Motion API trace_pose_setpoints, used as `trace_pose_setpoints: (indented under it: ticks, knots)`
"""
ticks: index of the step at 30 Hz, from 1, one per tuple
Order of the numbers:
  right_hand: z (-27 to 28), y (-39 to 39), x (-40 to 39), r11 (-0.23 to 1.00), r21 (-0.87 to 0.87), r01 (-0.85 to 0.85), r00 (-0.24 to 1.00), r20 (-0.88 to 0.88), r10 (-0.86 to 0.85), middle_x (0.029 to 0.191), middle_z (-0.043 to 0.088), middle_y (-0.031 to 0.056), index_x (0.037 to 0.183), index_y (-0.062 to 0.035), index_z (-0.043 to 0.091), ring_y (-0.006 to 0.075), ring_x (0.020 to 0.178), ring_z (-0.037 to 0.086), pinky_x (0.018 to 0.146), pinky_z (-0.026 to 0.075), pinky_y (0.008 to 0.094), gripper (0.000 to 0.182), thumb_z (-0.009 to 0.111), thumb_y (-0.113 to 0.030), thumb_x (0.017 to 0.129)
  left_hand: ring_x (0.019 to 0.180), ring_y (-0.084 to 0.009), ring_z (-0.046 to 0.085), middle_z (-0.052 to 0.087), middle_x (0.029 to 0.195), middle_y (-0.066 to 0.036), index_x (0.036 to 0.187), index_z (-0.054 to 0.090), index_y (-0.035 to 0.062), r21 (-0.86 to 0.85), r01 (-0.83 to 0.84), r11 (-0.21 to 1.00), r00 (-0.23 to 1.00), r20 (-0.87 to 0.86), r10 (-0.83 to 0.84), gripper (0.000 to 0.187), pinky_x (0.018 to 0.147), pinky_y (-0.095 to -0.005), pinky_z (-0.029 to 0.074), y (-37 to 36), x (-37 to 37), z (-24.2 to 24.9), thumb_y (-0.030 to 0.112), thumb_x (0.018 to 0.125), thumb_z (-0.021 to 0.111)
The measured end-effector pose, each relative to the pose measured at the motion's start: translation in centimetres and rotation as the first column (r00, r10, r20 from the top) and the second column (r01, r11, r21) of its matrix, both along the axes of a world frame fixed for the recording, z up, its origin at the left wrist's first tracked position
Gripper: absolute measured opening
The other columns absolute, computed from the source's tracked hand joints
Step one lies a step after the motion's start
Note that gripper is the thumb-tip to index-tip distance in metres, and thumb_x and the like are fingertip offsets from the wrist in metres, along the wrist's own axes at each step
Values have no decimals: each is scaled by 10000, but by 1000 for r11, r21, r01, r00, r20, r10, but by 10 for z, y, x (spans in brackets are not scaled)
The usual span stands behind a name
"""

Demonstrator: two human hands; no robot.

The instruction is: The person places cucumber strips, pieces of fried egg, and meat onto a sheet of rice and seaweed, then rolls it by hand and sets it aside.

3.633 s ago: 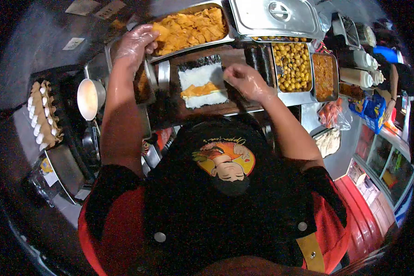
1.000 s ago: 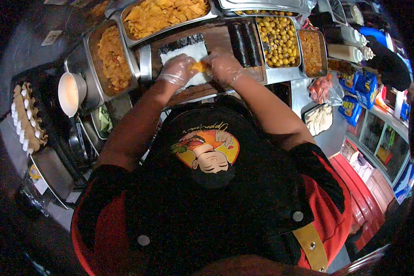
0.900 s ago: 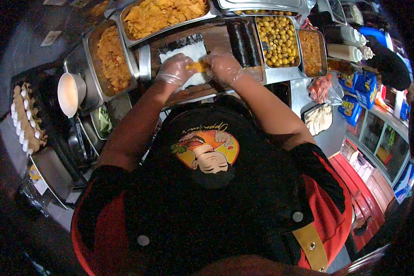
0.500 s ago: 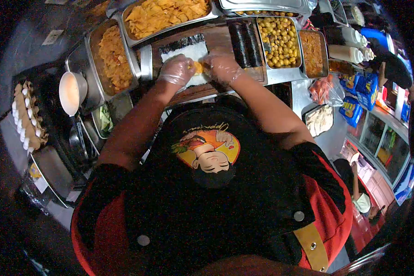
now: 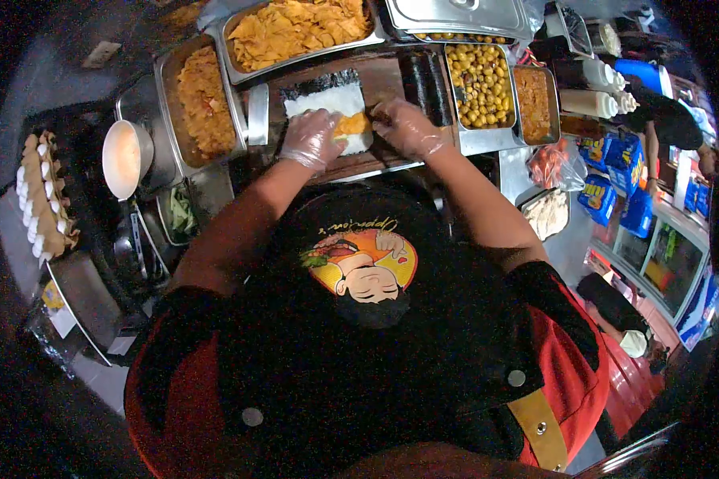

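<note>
A sheet of dark seaweed (image 5: 339,77) lies on the brown board, spread with white rice (image 5: 327,101) except along its far edge. Orange-yellow filling strips (image 5: 354,124) lie across the rice. My left hand (image 5: 311,139), in a clear plastic glove, rests over the rice with fingers and thumb closed around the strips' left end. Just right of the sheet is my right hand (image 5: 407,130), also gloved. Its fingers curl together near the strips' right end, apart from them, and whatever they may hold is hidden.
Metal trays of orange sheets (image 5: 299,32), shredded orange food (image 5: 204,104) and small round yellow-brown pieces (image 5: 481,84) border the board (image 5: 385,76). Dark seaweed (image 5: 425,84) lies at right. A handled white pan (image 5: 125,160) and egg cartons (image 5: 46,199) stand left.
My right hand has moved right, off the strips, and more of them shows. My left hand has shifted slightly and remains at their left end.
</note>
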State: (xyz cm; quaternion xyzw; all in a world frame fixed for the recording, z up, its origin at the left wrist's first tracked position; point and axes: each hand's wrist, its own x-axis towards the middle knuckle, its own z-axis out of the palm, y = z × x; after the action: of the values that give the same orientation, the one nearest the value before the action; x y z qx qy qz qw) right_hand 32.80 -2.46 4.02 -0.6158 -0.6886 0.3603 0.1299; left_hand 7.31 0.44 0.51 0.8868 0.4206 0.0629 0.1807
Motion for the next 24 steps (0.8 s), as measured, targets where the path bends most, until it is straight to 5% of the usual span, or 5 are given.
trace_pose_setpoints:
  ticks: [4,10,15,18,24]
  knots:
    - [15,-1,-11,992,-126,-23,1000,-16,21,1124,696,225,1207,-50,728,413,1089,666,976,536,464,332,772,-239,937,1062,-364,646,675,1101,-123,1248,719,124,-3,-42,999,999,-8,42,542,923,-538,506,-1,3,-10,426,806,805]
    - [33,-14,-10,999,-19,-27,1000,9,27,1115,696,223,1190,-44,722,408,1064,673,947,542,468,316,746,-267,967,1101,-328,659,705,1086,-90,1205,747,149,-119,-88,989,996,-29,86,426,970,-499,496,0,-8,-1,409,868,736]
    - [69,-23,-21,999,-34,33,998,-45,-34,1061,688,165,1183,-44,669,380,992,680,885,547,434,304,764,-228,960,847,-406,696,711,897,-158,1108,769,94,-7,-58,998,965,254,58,315,765,-500,578,-9,-46,33,308,877,771]
    - [121,-25,-33,999,3,-54,996,-76,54,1109,702,218,1179,-29,659,453,1059,675,942,554,503,285,752,-175,953,811,-395,698,711,870,-163,1086,768,83,-46,-127,991,913,386,134,243,735,-485,575,-16,-74,60,227,889,772]
    - [281,-19,-106,676,647,-353,795,-174,581,968,679,112,1066,-116,671,360,916,692,788,565,481,194,729,-142,883,809,-293,710,699,855,-133,1053,741,33,-353,-334,874,813,360,457,173,736,-403,559,-18,-147,71,148,923,751]
